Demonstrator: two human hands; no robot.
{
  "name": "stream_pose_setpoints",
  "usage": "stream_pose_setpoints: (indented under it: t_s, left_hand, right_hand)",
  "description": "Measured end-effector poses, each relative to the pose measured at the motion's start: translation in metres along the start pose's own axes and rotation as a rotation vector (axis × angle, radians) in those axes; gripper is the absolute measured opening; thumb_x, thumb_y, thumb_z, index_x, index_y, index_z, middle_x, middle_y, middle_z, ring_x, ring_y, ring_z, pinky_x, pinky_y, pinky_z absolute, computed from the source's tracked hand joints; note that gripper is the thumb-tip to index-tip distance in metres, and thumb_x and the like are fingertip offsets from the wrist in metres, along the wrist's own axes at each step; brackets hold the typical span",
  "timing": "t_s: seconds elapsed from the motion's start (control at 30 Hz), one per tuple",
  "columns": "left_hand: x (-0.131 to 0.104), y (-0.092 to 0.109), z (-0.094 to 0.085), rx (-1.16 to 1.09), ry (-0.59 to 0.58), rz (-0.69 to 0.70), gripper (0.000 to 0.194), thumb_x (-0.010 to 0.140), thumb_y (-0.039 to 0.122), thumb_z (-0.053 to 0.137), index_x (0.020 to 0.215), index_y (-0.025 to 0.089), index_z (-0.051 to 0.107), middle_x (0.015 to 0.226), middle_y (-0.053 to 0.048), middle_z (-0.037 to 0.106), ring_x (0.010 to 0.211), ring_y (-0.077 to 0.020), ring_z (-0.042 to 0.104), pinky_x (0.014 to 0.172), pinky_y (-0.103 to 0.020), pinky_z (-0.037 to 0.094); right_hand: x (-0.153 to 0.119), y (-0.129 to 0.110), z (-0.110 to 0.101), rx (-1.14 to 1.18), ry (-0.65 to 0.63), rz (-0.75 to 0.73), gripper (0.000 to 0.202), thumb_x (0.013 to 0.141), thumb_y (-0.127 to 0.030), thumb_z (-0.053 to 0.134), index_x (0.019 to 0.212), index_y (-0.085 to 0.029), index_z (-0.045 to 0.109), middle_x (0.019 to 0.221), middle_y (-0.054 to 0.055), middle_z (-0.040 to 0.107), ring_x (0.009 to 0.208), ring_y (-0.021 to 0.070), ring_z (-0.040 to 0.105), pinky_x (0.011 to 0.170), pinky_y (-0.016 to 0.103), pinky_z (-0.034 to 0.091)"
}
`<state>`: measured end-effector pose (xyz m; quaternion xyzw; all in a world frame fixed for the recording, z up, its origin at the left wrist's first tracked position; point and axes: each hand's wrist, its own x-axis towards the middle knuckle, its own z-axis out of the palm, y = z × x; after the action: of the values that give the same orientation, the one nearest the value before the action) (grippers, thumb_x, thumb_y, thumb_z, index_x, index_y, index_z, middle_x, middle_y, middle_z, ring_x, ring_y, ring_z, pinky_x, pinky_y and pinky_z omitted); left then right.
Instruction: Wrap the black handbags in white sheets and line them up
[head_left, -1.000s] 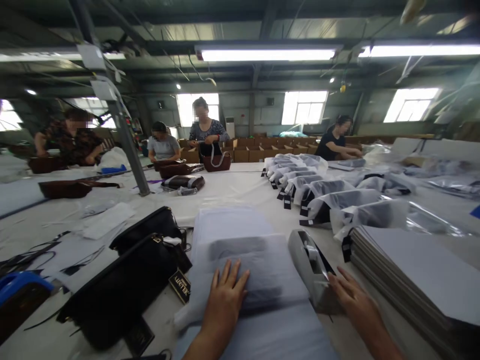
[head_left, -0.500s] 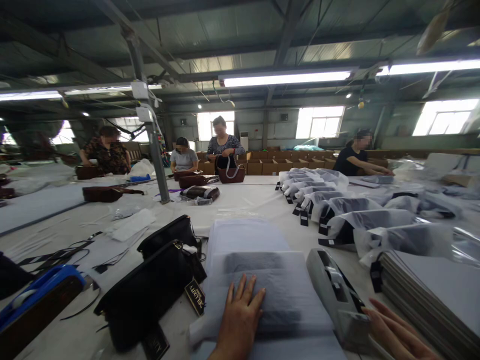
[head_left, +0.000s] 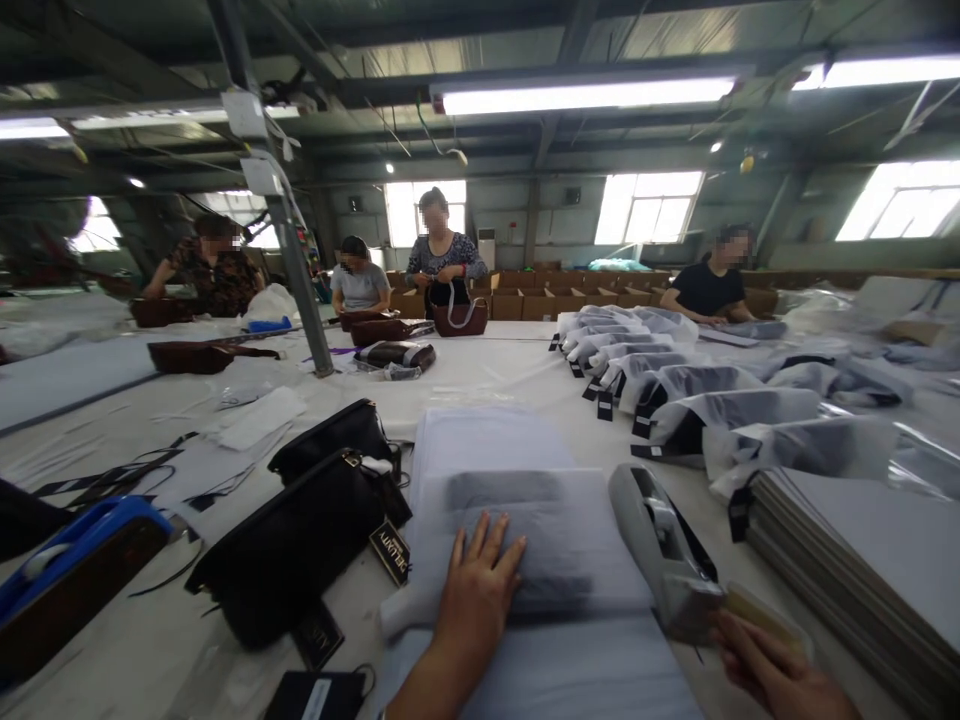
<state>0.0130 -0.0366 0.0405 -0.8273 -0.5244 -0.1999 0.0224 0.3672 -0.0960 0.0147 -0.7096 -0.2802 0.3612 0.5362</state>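
My left hand (head_left: 480, 590) lies flat, fingers spread, on a dark item wrapped in translucent white paper (head_left: 555, 560). Under that wrapped item is a stack of white sheets (head_left: 491, 435). To its right stands a grey tape dispenser (head_left: 656, 540). My right hand (head_left: 772, 660) is at the dispenser's near end, thumb and fingers pinched on a strip of clear tape (head_left: 772, 620) that looks slightly yellowish. Left of the wrapped item sit two black handbags (head_left: 292, 550), one behind the other, with a black hang tag (head_left: 390, 552) lettered in gold.
A blue tape dispenser (head_left: 90, 560) stands at the left. On the right are a row of paper-wrapped bags (head_left: 682, 385) and a thick stack of grey-white boards (head_left: 862, 560). Several co-workers, one in a patterned top (head_left: 442, 255), handle items across the table.
My right hand has shifted slightly at the dispenser's end, and a strip of tape now shows at its fingers. My left hand stays on the wrapped item. The view has tilted down.
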Motion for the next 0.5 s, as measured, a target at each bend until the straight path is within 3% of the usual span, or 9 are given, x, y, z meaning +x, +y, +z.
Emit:
stream_pose_setpoints:
  t_s: [0.1, 0.2, 0.33, 0.5]
  left_hand:
    - [0.001, 0.002, -0.005, -0.009, 0.000, 0.006, 0.043, 0.094, 0.025, 0.055, 0.136, 0.034, 0.051, 0.151, -0.003, 0.041, 0.141, -0.0306, 0.035, 0.109, -0.058, 0.039]
    - [0.002, 0.002, -0.006, -0.021, 0.010, 0.018, 0.042, 0.094, 0.025, 0.055, 0.135, 0.032, 0.052, 0.151, -0.004, 0.043, 0.140, -0.0313, 0.036, 0.108, -0.058, 0.039]
    - [0.002, 0.001, -0.006, -0.020, 0.013, 0.020, 0.042, 0.094, 0.023, 0.056, 0.135, 0.031, 0.053, 0.151, -0.004, 0.043, 0.140, -0.0313, 0.036, 0.108, -0.058, 0.039]
    - [0.002, 0.003, -0.006, -0.023, 0.016, 0.009, 0.043, 0.093, 0.024, 0.057, 0.135, 0.032, 0.053, 0.151, -0.004, 0.043, 0.140, -0.0309, 0.037, 0.108, -0.058, 0.040]
  right_hand:
    - [-0.013, 0.001, -0.001, -0.055, 0.025, -0.005, 0.054, 0.045, -0.062, 0.078, 0.076, -0.018, 0.076, 0.074, 0.008, 0.075, 0.063, 0.0234, 0.069, 0.058, 0.030, 0.060]
    - [-0.029, -0.003, 0.000, -0.255, -0.035, -0.114, 0.054, 0.056, -0.066, 0.072, 0.080, -0.019, 0.078, 0.072, 0.007, 0.075, 0.061, 0.0208, 0.068, 0.058, 0.027, 0.058]
    - [-0.044, -0.038, 0.020, -0.464, -0.319, -0.411, 0.040, 0.076, -0.059, 0.065, 0.086, -0.022, 0.077, 0.071, 0.004, 0.072, 0.066, 0.0188, 0.067, 0.066, 0.025, 0.055]
    - [-0.031, -0.108, 0.084, -0.623, -0.709, -0.813, 0.029, 0.091, -0.044, 0.056, 0.084, -0.021, 0.072, 0.078, 0.002, 0.070, 0.072, 0.0153, 0.063, 0.070, 0.024, 0.048]
